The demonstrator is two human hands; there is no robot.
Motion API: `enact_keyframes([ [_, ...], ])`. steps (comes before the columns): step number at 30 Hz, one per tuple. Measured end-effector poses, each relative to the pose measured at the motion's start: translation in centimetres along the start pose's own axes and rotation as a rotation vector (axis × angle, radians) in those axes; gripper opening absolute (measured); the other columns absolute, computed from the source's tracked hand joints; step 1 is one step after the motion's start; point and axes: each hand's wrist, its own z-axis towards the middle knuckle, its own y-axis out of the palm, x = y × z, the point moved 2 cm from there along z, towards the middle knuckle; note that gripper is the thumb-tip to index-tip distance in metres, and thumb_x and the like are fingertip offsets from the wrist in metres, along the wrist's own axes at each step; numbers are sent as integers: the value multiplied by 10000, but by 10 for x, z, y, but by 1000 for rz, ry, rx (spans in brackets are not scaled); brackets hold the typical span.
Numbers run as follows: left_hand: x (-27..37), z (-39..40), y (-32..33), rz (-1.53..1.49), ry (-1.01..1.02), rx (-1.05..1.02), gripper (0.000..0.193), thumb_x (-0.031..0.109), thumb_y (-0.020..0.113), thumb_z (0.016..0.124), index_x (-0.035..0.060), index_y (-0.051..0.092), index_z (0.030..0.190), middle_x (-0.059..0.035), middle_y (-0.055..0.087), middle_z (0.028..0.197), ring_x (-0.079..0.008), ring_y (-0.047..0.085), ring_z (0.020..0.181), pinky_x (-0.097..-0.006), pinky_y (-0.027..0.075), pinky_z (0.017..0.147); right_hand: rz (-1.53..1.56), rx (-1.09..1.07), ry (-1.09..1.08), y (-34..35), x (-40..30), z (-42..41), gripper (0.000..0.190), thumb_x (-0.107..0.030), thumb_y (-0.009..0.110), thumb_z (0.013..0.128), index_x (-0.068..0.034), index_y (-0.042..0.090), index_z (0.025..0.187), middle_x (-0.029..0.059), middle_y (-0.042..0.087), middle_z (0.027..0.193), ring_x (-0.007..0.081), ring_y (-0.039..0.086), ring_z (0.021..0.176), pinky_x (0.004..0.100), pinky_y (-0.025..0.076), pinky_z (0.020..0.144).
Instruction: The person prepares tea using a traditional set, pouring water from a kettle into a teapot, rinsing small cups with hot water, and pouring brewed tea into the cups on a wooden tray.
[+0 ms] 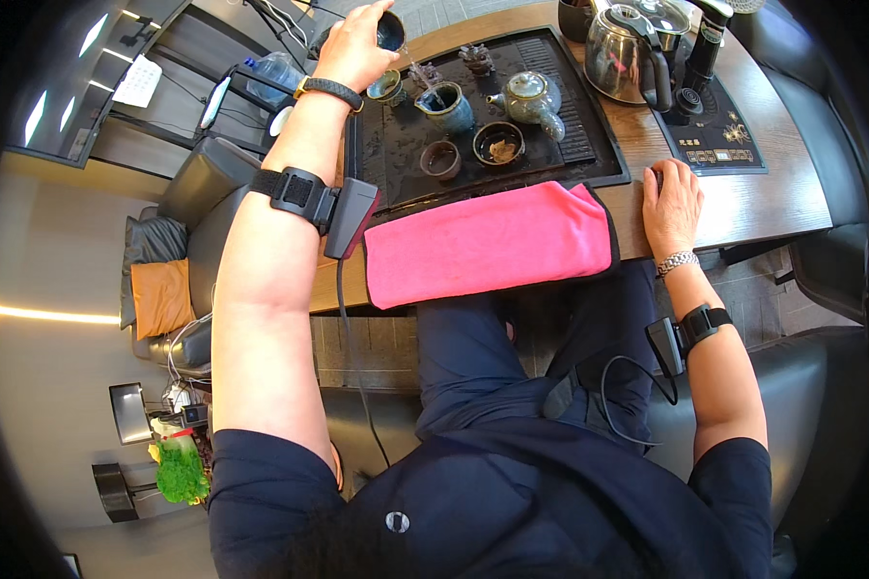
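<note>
At the far left corner of the black tea tray (405, 174), my left hand (355, 47) grips a dark bowl (391, 31), tilted, with a thin stream of liquid falling from it over the tray. Below the stream are a small patterned cup (386, 87), a dark figurine and a blue ceramic pitcher (447, 108). A glazed teapot (530, 94), a small brown cup (440, 160) and a dark bowl with a brown piece inside (499, 144) stand on the tray. My right hand (672, 195) rests on the wooden table edge, its fingers curled; whether it holds anything is hidden.
A folded pink towel (489, 246) lies along the near table edge. A steel kettle (623, 58) and a black induction plate (724, 141) stand at the right. Another figurine (476, 59) sits on the tray. A cable (344, 311) hangs from the device on my left forearm.
</note>
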Motion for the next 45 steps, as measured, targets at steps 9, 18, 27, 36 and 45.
enact_keyframes([
  [9,12,-8,0,172,180,118,774,110,816,716,160,507,1424,-121,583,1356,-345,569,1216,-419,485,1034,-6,7,-9,-2,-2,1,212,-265,592,968,-76,613,1063,75,615,1163,286,536,1171,441,382,1014],
  [18,3,-74,57,21,-345,-4,743,387,861,685,109,584,1316,-186,590,1221,-335,622,1120,-414,518,950,-26,6,-17,-2,-1,1,202,-262,591,968,-84,617,1060,73,621,1137,289,545,1158,444,397,998],
  [27,-30,-169,92,-265,-611,-237,712,325,894,649,67,636,1261,-202,623,1267,-335,592,1199,-406,465,1037,-45,28,-8,2,1,1,198,-272,597,966,-98,623,1056,64,624,1147,276,558,1149,443,406,989],
  [36,-22,-192,108,-284,-619,-220,803,391,906,641,103,590,1322,-184,598,1301,-358,576,1214,-423,471,1035,-56,11,-14,3,2,2,189,-264,598,963,-103,622,1059,63,623,1141,279,559,1145,440,409,975],
  [45,24,-167,100,-195,-315,-203,907,526,855,677,88,543,1407,-156,532,1433,-339,409,1400,-451,328,1166,-57,4,-15,1,1,2,191,-261,599,962,-100,622,1062,66,623,1139,280,558,1143,439,410,979],
])
